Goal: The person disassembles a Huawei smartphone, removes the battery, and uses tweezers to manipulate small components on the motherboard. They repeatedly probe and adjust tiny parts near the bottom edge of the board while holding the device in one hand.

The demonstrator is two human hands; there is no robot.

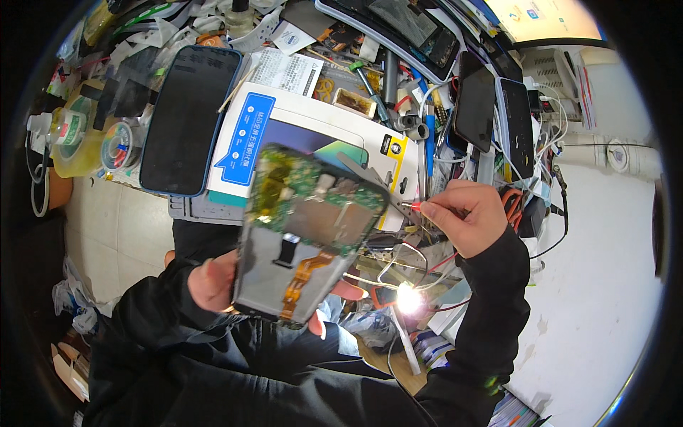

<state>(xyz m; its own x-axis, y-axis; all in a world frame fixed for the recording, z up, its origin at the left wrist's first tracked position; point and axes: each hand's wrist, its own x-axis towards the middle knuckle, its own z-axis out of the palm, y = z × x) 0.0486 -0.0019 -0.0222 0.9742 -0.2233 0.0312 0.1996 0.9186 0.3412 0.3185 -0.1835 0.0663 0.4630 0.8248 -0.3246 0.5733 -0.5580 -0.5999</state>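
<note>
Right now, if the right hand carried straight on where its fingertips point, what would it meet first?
Likely the upper right edge of the opened phone in the left hand; depth is unclear, so the grey metal piece beside it might come first.

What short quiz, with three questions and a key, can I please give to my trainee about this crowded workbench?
1. Which hand supports the opened phone? A: left; B: right; C: neither.
2. True or false: the blue-edged phone lies to the left of the white package.
3. Fill in the colour: between thumb and finger, the right hand pinches a slim item with a ____ part.

Key:
1. A, the left hand.
2. True.
3. Red.
</note>
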